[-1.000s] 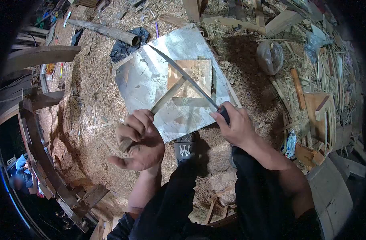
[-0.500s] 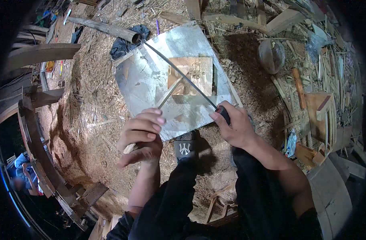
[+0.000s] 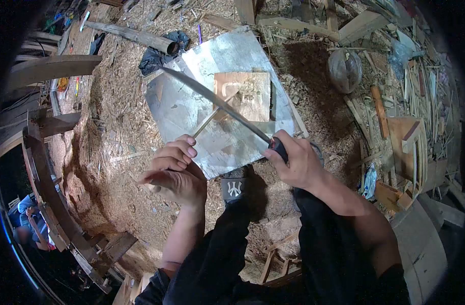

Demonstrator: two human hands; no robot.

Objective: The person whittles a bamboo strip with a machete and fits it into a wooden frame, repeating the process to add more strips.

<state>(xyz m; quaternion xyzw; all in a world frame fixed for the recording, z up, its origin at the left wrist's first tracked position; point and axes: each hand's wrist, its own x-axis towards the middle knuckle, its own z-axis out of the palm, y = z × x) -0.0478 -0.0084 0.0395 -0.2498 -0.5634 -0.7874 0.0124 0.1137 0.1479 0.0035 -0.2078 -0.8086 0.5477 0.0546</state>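
Observation:
My right hand (image 3: 301,161) is wrapped round the dark handle of a long-bladed knife (image 3: 199,90). The blade points up and to the left. A thin wooden stick (image 3: 206,123) is held in the fingers of my left hand (image 3: 175,173), palm turned partly up. In this view the blade crosses the stick near its far end. Beneath both is a square wooden block (image 3: 258,99) with a worn hollow in its middle. The block rests on a pale, scuffed sheet (image 3: 237,51) on the ground.
Wood shavings cover the ground (image 3: 125,117). A pipe-like pole (image 3: 130,34) and black plastic bag (image 3: 179,38) lie beyond the sheet. Curved timbers (image 3: 44,173) stand at left, with a person (image 3: 31,218) behind. Wood scraps (image 3: 410,142) are piled at right. My shoe (image 3: 235,185) is near the sheet.
The knife's blade has swung left and appears broader, its tip now nearer the camera. The stick has turned a little in my left hand, which has tilted palm up.

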